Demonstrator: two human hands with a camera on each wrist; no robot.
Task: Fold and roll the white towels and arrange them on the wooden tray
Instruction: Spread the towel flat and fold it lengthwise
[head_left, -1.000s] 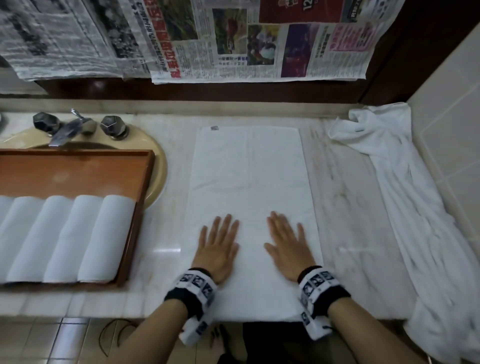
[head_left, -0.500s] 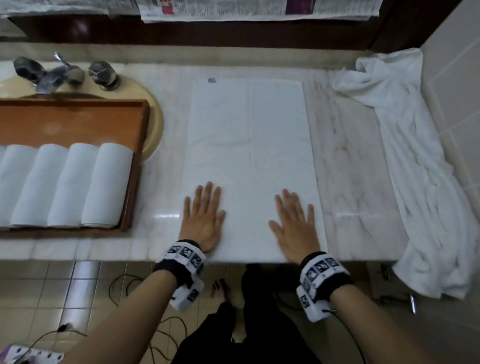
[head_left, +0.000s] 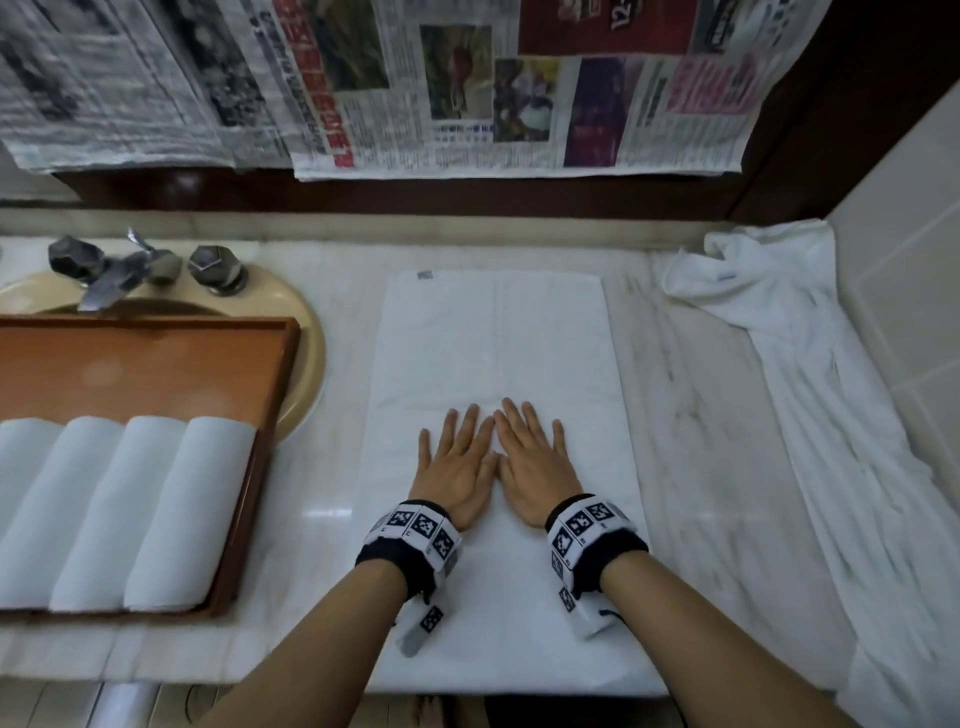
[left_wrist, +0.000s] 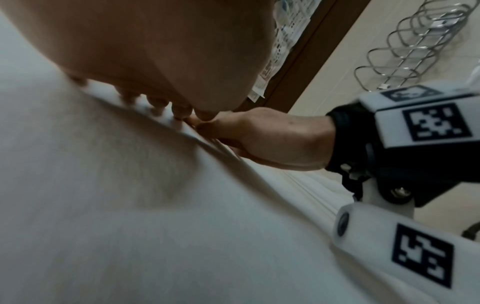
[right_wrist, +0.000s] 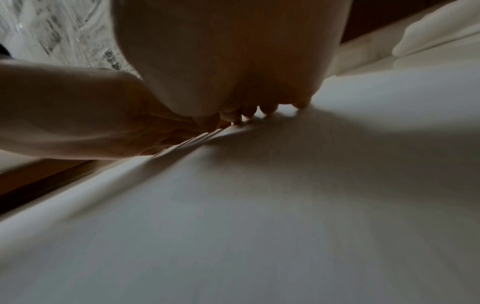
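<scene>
A folded white towel (head_left: 498, 353) lies flat and lengthwise on the marble counter, its near end at the counter's front edge. My left hand (head_left: 457, 457) and right hand (head_left: 535, 452) press flat on its middle, side by side, fingers straight and thumbs touching. The wrist views show the left hand's palm (left_wrist: 155, 51) and the right hand's palm (right_wrist: 228, 57) low over the cloth. At the left, the wooden tray (head_left: 156, 364) holds several rolled white towels (head_left: 150, 504) in a row along its near side.
A crumpled white towel (head_left: 810, 374) trails along the right wall and over the counter's edge. The tray sits over a beige sink (head_left: 306, 358) with a metal tap (head_left: 119, 270). Newspapers (head_left: 467, 88) hang above the back ledge. A wire rack (left_wrist: 415, 45) is on the tiled wall.
Both hands have slid from the towel's near end, where they lay apart, up toward its middle and together until the thumbs touch. The head view has tilted upward.
</scene>
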